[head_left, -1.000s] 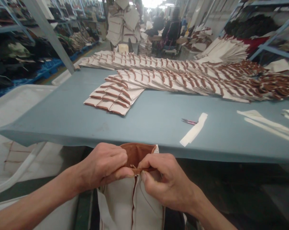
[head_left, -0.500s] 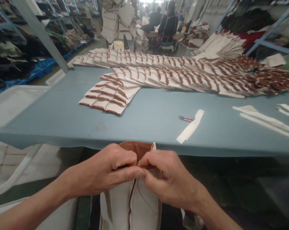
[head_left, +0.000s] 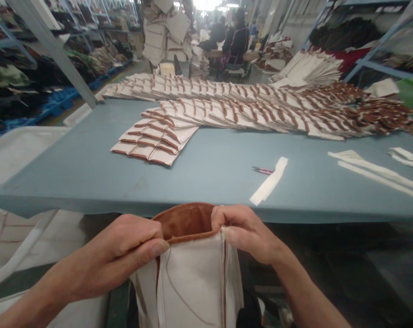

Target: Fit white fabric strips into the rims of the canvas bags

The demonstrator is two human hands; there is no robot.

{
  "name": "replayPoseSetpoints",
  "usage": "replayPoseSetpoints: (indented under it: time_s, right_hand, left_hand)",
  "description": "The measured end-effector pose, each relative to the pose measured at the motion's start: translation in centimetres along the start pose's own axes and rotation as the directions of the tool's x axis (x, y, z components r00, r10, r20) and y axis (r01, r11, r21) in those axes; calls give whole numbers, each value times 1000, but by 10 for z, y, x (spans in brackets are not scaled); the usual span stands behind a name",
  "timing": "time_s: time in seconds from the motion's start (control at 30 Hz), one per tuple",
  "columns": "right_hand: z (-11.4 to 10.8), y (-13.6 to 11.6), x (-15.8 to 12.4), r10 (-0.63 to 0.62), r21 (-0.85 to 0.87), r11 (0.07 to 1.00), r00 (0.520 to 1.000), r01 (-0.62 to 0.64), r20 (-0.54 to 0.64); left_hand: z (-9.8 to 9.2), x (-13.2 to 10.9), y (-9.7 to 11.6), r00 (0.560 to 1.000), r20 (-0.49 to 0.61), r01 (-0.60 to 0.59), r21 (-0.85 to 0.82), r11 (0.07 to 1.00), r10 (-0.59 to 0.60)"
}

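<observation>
Off-white cloth, lined in brown, makes up the open-topped bag (head_left: 196, 278) held in front of the person, just on the near side of the worktop (head_left: 206, 177). Its long axis runs up and down the view, from the mouth near the worktop's front edge towards the lap (the lower end is cut off by the frame).

What matters most is the near stretch of the brown rim (head_left: 193, 237), which spans crosswise between the two hands, rising slightly to the right. The left hand (head_left: 127, 250) pinches it at one end, thumb outside on the pale cloth, beside the left seam (head_left: 157, 278). The right hand (head_left: 249, 230) pinches the other end at the top of the right seam (head_left: 224, 278), thumb outside too, the other fingers curled over into the mouth. Neither hand is nearer, since both are on the rim; the right sits a little higher in view. Beyond that stretch, the far side of the brown lining (head_left: 189, 220) stands open, bowed away from the fingers.

A thin dark line (head_left: 184, 298) curves down the front panel from near the left thumb (thread or crease, I cannot tell). Past the bag, to the right, thread snips (head_left: 262, 170) lie partly under a pale strip (head_left: 270, 182).
</observation>
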State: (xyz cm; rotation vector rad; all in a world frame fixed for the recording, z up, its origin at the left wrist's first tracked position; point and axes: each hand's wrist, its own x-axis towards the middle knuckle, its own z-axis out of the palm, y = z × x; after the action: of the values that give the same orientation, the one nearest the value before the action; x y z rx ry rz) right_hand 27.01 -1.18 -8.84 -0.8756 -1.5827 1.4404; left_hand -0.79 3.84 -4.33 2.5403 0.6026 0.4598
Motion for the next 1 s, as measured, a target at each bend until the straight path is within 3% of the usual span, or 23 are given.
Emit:
replayPoseSetpoints:
  time_s: [0.07,0.17,0.27,0.33,0.53,0.67,0.83,1.0]
  right_hand:
    - [4,-5,3,23,44,999,999,-24,28]
    - [9,-16,5,48,-120,992,999,-47,7]
    - [14,-29,6,15,-349,937,999,-24,-28]
    - [18,-35,6,7,-387,922,1000,-7,-1]
    - [26,-44,10,43,-273,962,993,-12,108]
    - [26,-41,8,94,-242,967,994,-76,61]
    - [22,-34,0,149,-211,967,989,-145,3]
    - [19,-28,2,135,-162,978,991,-133,6]
  left_hand:
    - [-2,-5,-5,998,-48,-33,1,999,33]
    - [0,-14,-17,992,-125,28,-20,999,-31]
    - [6,-22,-31,989,-85,112,-103,988,-121]
    - [8,-24,-35,989,-30,135,-161,978,-142]
    - [7,-4,-12,998,16,61,-285,957,-59]
    - [14,17,5,1000,18,14,-352,936,-8]
    - [22,30,6,1000,-15,-4,-340,940,-2]
    - [23,36,6,998,53,39,-382,923,-20]
